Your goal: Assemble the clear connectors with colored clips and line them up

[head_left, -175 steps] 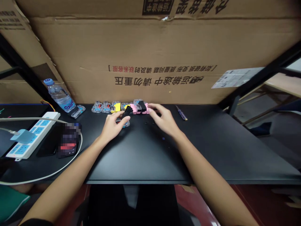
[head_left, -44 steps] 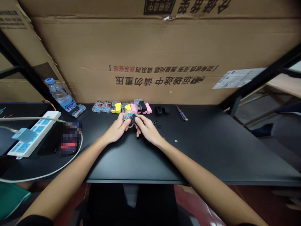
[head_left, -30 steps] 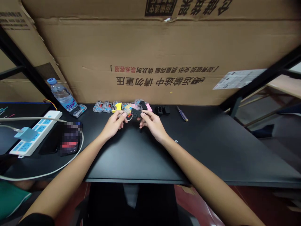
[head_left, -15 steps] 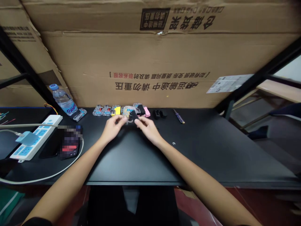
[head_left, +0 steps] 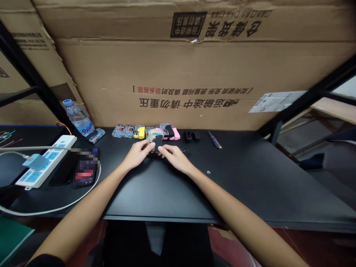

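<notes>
One clear plastic bottle [head_left: 79, 119] with a blue cap is standing at the far left of the table [head_left: 178, 189], its label partly showing; whether it is holding liquid is hard to tell. Beside its base, a small clear-cased device [head_left: 97, 135] is lying.

Nearer on the left, a white power strip [head_left: 47, 161] is carrying a light-blue charger [head_left: 36, 162], and a pale cable [head_left: 99, 174] is looping around two dark phones [head_left: 85, 174]. Across the far side, a row of clear casings [head_left: 118, 131] is sitting before the cardboard [head_left: 194, 66], with yellow [head_left: 139, 132], pink [head_left: 175, 134] and black [head_left: 169, 131] covers showing towards its right. Black plastic parts [head_left: 191, 136] are resting right of the row, small black rings [head_left: 189, 154] are lying nearer, and a screwdriver [head_left: 215, 141] is lying farther right. A small white piece [head_left: 208, 172] is lying well apart on the near side.

Between the hands, just nearer than the row, the clear-and-black casing [head_left: 158, 141] is showing a dark face with a round feature; finer detail is too small to tell. The left hand [head_left: 138, 152] is pinching its left side, the right hand [head_left: 175, 157] its lower right, each grip closing on it with thumb and fingers.
</notes>
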`<state>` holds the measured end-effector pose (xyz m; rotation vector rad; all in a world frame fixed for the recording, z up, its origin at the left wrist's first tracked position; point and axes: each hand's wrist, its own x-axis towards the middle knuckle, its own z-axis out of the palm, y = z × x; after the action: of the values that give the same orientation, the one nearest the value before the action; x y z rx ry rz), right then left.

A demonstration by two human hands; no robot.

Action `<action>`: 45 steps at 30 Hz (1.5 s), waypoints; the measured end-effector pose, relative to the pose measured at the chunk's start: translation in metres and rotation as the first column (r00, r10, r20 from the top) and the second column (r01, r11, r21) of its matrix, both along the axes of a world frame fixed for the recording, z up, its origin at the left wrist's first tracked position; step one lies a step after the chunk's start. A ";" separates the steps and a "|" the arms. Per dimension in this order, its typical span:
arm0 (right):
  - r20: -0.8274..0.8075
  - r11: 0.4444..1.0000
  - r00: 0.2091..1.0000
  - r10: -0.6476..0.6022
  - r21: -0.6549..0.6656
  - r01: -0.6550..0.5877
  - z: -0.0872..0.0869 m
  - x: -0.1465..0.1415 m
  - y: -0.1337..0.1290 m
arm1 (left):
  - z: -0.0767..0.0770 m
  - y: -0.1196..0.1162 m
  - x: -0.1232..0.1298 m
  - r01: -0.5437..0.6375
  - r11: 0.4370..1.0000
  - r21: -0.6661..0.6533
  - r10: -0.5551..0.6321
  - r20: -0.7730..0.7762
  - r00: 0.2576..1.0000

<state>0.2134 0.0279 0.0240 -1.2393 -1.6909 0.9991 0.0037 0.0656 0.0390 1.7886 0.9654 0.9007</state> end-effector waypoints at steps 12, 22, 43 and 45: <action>-0.332 0.911 0.898 -0.290 -0.384 0.153 0.004 0.003 0.006 | 0.000 0.004 -0.001 0.150 0.912 -0.380 -0.083 0.188 0.979; -0.397 0.878 0.863 -0.313 -0.468 0.103 0.012 0.007 0.009 | -0.001 -0.002 -0.010 0.189 0.949 0.252 -0.030 -0.526 0.850; -0.267 0.882 0.877 -0.399 -0.372 0.288 0.009 -0.010 0.047 | 0.002 -0.004 -0.009 0.237 0.943 0.235 -0.067 -0.563 0.824; -0.281 0.883 0.869 -0.407 -0.363 0.297 0.008 -0.009 0.048 | 0.002 -0.003 -0.010 0.245 0.941 0.232 -0.076 -0.560 0.825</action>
<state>0.2042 0.0757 0.0316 -1.4108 -1.0049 1.1972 -0.0064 0.0625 0.0407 2.4254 1.0382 0.4348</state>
